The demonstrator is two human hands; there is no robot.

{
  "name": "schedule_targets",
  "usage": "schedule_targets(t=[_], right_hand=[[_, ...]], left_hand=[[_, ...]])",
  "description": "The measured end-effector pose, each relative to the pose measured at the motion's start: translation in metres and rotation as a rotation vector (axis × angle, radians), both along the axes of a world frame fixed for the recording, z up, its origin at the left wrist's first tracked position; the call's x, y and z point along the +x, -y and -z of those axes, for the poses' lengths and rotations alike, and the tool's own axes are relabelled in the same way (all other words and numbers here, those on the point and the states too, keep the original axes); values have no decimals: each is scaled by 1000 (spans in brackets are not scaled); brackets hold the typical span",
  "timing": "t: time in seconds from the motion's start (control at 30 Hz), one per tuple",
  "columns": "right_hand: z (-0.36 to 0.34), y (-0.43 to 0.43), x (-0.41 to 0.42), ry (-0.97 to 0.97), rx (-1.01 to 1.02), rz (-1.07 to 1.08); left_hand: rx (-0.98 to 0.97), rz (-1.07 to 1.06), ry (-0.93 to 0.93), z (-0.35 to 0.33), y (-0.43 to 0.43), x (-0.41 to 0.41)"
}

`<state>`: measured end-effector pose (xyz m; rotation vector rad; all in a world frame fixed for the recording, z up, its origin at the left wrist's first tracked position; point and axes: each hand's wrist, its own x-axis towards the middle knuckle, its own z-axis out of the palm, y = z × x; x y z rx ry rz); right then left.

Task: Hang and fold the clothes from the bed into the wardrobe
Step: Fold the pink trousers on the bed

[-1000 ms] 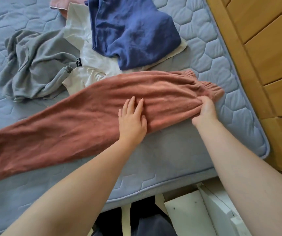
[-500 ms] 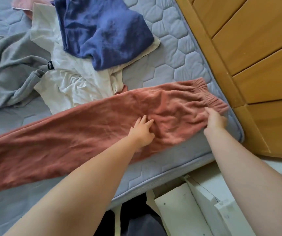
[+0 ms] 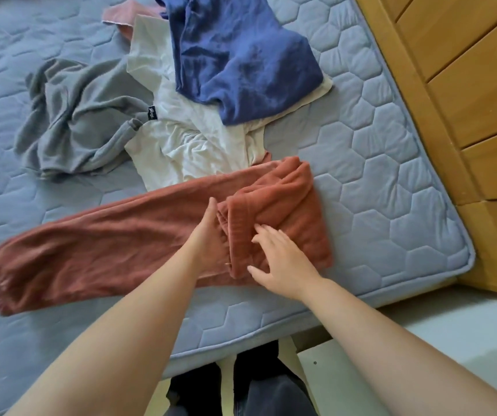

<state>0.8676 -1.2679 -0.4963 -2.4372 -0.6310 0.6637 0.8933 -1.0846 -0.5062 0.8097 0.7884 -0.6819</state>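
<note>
Rust trousers (image 3: 106,253) beneath left hand (image 3: 211,240) and right hand (image 3: 284,264), fingers seemingly straight.

Rust-red trousers (image 3: 106,250) lie under the left hand (image 3: 211,238). Beyond it are a cream top (image 3: 187,145), a royal-blue garment (image 3: 235,64), a grey garment (image 3: 79,121) and pink cloth (image 3: 121,19). The mattress (image 3: 376,145) is blue-grey, quilted in hexagons, and the wooden panelling (image 3: 466,85) is honey-coloured.

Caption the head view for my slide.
Left hand and right hand rest on rust trousers, one end folded over, on the bed.
</note>
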Motion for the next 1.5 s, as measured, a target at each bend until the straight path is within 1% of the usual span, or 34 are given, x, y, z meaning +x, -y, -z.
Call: schedule_targets(t=[0.03, 0.13, 0.2, 0.23, 0.27, 0.33, 0.43, 0.47, 0.53, 0.57, 0.6, 0.63, 0.67, 0.7, 0.73, 0.77, 0.87, 0.93, 0.97, 1.0, 1.07, 1.17, 1.23, 1.33, 1.5], right_hand=[[2, -2, 0, 9, 19, 54], [2, -2, 6, 70, 42, 166], [3, 1, 14, 122, 58, 248], [3, 4, 18, 151, 74, 321], [3, 7, 23, 177, 91, 414], [1, 15, 35, 211, 128, 652], [-3, 29, 56, 230, 216, 1034], [-4, 34, 61, 237, 237, 1110], [-4, 43, 68, 233, 232, 1150], [-3, 45, 69, 211, 201, 1123], [-2, 46, 68, 181, 157, 1065], [0, 44, 66, 150, 112, 978], [3, 39, 62, 126, 70, 864], [5, 33, 57, 119, 28, 731], [7, 27, 51, 133, -16, 589], [9, 19, 45, 163, -63, 452], [18, -9, 28, 280, -204, 95], [28, -24, 21, 287, -389, -75], [34, -29, 19, 251, -487, -107], [39, -33, 18, 207, -562, -94], [42, -43, 15, 173, -624, -9], [34, -71, 2, 205, -577, 58], [33, -96, -10, 194, -564, -3], [34, -142, -24, 129, -544, -98], [33, -231, -40, 50, -463, -162]], left_hand=[[67, 57, -23, 1, 0, -4], [369, 198, 53, 17, 10, -9], [612, 231, 59, 18, 19, -7], [666, 218, 74, 17, 23, -4], [627, 177, 101, 16, 26, -1], [403, 124, 164, 9, 37, 7], [105, 153, 295, -2, 60, 20], [45, 172, 319, -3, 66, 24], [-28, 132, 278, 0, 72, 29], [-32, 83, 220, 4, 72, 29], [21, 36, 149, 8, 69, 26], [155, 16, 82, 14, 64, 21], [364, 46, 32, 23, 57, 15], [594, 115, -1, 31, 49, 6], [758, 187, -10, 37, 39, -4], [827, 240, 4, 41, 30, -13], [876, 400, 80, 45, 5, -29], [934, 489, 108, 48, -14, -37], [965, 501, 110, 48, -24, -42], [993, 496, 97, 48, -35, -47], [1043, 466, 51, 45, -58, -57], [1121, 411, 18, 39, -97, -75], [1176, 414, 21, 37, -125, -88], [1206, 428, 25, 34, -165, -109], [1230, 462, 20, 32, -234, -139]])
